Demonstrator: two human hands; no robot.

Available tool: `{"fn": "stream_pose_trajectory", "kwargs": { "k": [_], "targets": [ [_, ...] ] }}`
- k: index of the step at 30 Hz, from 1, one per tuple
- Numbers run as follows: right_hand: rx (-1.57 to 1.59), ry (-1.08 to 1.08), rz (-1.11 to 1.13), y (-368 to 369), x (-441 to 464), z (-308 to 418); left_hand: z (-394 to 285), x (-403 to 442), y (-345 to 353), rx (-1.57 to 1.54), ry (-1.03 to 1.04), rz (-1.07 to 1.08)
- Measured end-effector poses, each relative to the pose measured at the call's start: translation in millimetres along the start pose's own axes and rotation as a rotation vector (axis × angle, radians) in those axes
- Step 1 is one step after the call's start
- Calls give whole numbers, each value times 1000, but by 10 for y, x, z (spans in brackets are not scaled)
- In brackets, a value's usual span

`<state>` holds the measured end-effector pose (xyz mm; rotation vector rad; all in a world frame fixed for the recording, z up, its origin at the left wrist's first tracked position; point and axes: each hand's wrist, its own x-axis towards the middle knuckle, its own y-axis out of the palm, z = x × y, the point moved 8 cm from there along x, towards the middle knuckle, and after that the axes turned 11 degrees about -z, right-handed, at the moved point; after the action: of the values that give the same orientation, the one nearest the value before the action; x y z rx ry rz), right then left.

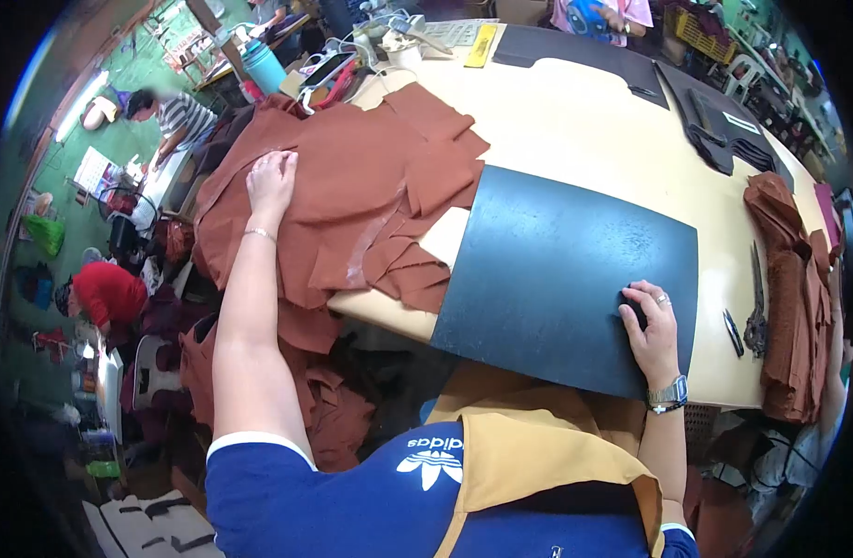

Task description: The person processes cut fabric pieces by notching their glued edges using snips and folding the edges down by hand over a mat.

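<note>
Your left hand point(272, 182) bunches its fingers on the loose pile of reddish-brown fabric pieces point(347, 200); whether it pinches one, I cannot tell. Your right hand point(648, 321) curls around a small black object point(624, 298), mostly hidden, over the large dark rectangular mat point(566, 270) on the cream tabletop point(575, 116), just beside the pile.

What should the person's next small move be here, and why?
Probably to draw a piece of the brown fabric toward the dark mat with the left hand. That hand lies on the fabric with its fingers curled, and the mat is right next to the pile. The right hand is at the mat, seemingly with a small dark object at its fingers.
</note>
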<state>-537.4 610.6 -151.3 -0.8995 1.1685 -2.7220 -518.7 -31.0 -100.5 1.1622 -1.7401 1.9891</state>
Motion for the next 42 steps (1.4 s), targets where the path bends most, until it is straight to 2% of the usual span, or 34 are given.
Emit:
{"fn": "stream_pose_trajectory", "kwargs": {
  "k": [1, 4, 5, 6, 8, 11, 14, 16, 17, 18, 19, 22, 24, 26, 28, 30, 31, 32, 33, 34, 36, 38, 42],
  "targets": [
    [-19, -5, 1, 2, 3, 11, 165, 67, 312, -27, -131, 157],
    [-47, -5, -6, 6, 29, 41, 379, 130, 818, 71, -355, 278],
    [-67, -18, -3, 0, 32, 58, 459, 149, 991, 95, -401, 393],
    [-85, -30, 0, 2, 30, 57, 467, 175, 1030, 112, -427, 421],
    [-97, -23, -2, 5, 25, 22, 522, 248, 1121, 189, -414, 331],
    [-120, -30, 17, 19, 45, 50, 493, 370, 1104, 175, -379, 425],
    [-130, -26, 28, 29, 48, 44, 498, 445, 856, -11, -406, 206],
    [-131, -34, 43, 23, 59, 65, 627, 566, 664, -363, -368, -57],
    [-139, -29, 39, 4, 74, 68, 893, 637, 647, -357, -282, -355],
    [-137, -31, 40, -5, 81, 64, 1002, 692, 535, -396, -256, -505],
    [-133, -28, 44, 7, 70, 46, 824, 690, 238, -387, -339, -580],
    [-126, -30, 42, -6, 37, 14, 382, 830, -191, -597, -320, -716],
    [-105, -33, 33, -17, 5, 9, -409, 812, -587, -778, -261, -691],
    [-72, -43, 17, -30, 0, -4, -1301, 641, -820, -1094, -285, -547],
    [86, 76, -44, -96, -22, -130, -2179, 283, -1089, -815, -55, -488],
    [321, 265, -133, -96, -72, -370, -3206, -282, -1339, -1077, 111, -254],
    [615, 433, -177, 21, -155, -627, -3704, -595, -1416, -1074, 359, -168],
    [765, 513, -208, -25, -165, -641, -4096, -938, -1458, -1278, 522, -29],
    [921, 588, -243, -75, -152, -651, -4461, -1244, -1464, -1458, 580, 248],
    [1077, 659, -279, -122, -146, -701, -4696, -1566, -1447, -1536, 616, 420],
    [897, 674, -176, -210, -177, -782, -4855, -1898, -1362, -1385, 777, 512],
    [698, 692, -142, -333, -166, -631, -4707, -1796, -1251, -1246, 858, 392],
    [873, 674, -66, -288, -270, -811, -4169, -1348, -642, -796, 678, 291]
  ]
}}
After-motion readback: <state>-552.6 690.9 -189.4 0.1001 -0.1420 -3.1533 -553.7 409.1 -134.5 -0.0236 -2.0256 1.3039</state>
